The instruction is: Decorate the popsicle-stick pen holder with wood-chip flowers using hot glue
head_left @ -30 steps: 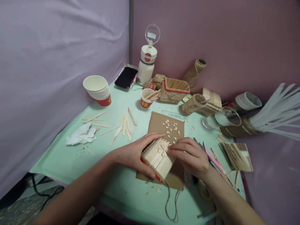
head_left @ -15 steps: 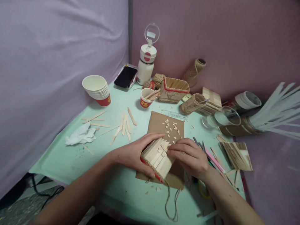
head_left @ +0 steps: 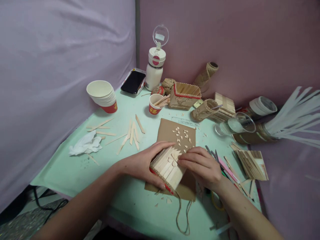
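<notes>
My left hand (head_left: 147, 163) is wrapped round a small box made of wooden craft sticks (head_left: 165, 170), its red-trimmed corrugated edge towards me. The stick-covered face is tilted up, and a flower of small wooden petals (head_left: 172, 160) lies on it. At the flower's right side, my right hand (head_left: 202, 165) has its fingers closed together, the fingertips on a petal that they mostly cover. Beneath the box is a brown cardboard sheet (head_left: 165, 128), with several loose petal pieces (head_left: 185, 136) scattered on its far part. A loop of twine (head_left: 178, 216) hangs below the box.
Pointed sticks (head_left: 133, 133) and a crumpled tissue (head_left: 86, 143) lie to the left. Behind stand stacked paper cups (head_left: 101, 95), a stick-filled cup (head_left: 154, 108), a white bottle (head_left: 153, 75) and a red-rimmed box (head_left: 183, 100). Pens and tools (head_left: 227, 170) lie right, near a glass (head_left: 235, 125).
Both hands and the box keep almost the same place. The whole view has shifted very slightly; nothing has been picked up or let go.
</notes>
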Demonstrator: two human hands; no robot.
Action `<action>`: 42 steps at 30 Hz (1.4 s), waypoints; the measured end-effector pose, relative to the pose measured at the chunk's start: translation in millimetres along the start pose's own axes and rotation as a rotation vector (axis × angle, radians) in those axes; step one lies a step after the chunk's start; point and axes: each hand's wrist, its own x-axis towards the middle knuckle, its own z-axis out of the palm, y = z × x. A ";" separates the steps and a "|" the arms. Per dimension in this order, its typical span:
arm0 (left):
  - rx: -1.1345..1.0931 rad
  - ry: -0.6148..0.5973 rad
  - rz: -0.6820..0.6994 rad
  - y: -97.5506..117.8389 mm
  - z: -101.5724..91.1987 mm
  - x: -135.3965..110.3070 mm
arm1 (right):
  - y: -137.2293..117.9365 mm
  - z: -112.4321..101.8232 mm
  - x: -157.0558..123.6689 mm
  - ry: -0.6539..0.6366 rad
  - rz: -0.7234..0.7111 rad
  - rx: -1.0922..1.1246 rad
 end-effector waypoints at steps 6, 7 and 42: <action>-0.006 -0.005 -0.015 1.7 0.0 0.1 | -2.6 -1.5 2.8 0.006 -0.001 0.016; -0.009 -0.008 -0.019 2.4 -0.1 0.2 | -3.9 -3.0 3.4 0.019 0.009 0.014; 0.404 -0.008 0.379 8.7 33.9 -9.9 | -67.8 -23.8 -7.3 0.044 1.089 0.845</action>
